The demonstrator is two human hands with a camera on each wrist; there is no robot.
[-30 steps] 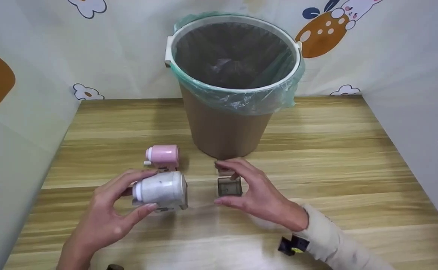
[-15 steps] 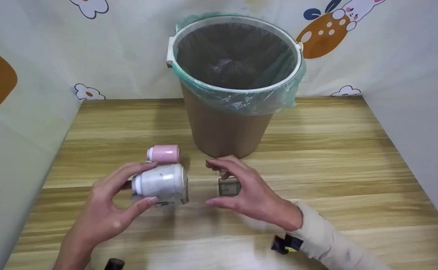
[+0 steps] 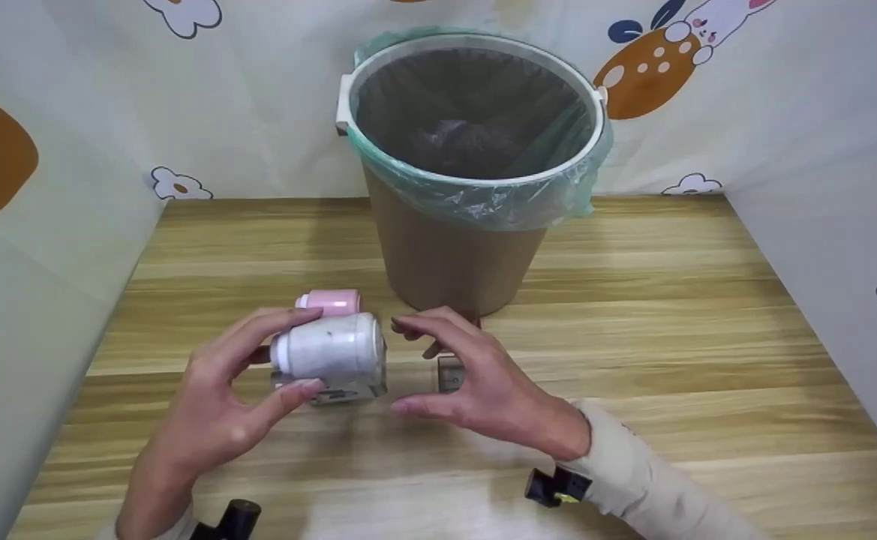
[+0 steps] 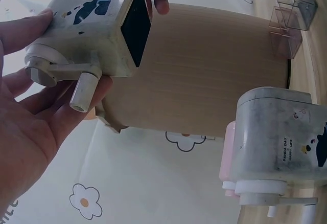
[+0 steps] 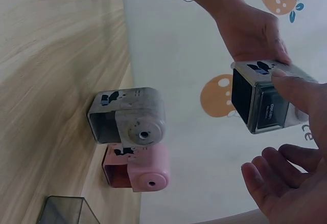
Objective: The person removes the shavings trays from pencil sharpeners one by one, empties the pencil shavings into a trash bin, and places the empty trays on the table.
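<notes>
A worn white crank pencil sharpener point(image 3: 337, 349) lies on its side in the raised left hand point(image 3: 220, 397), held between thumb and fingers. Its crank point(image 4: 84, 91) and dark square base show in the left wrist view. The right hand point(image 3: 483, 382) faces it with thumb and fingers spread apart and nothing between them. On the table stand a second whitish sharpener point(image 5: 127, 115) and a pink sharpener point(image 5: 137, 168); in the head view the held one covers most of them. Under the right hand sits a clear grey shavings drawer point(image 3: 449, 373), partly hidden, beside a clear pinkish drawer point(image 4: 286, 35).
A tall brown bin point(image 3: 453, 255) lined with a green plastic bag point(image 3: 498, 206) stands behind the hands, at the back of the wood-grain table point(image 3: 671, 337). Printed cloth walls point(image 3: 258, 97) close in the back and both sides.
The left hand has lifted slightly away from me with the sharpener, covering more of the pink one. The right hand has moved left toward it, thumb and fingers still spread.
</notes>
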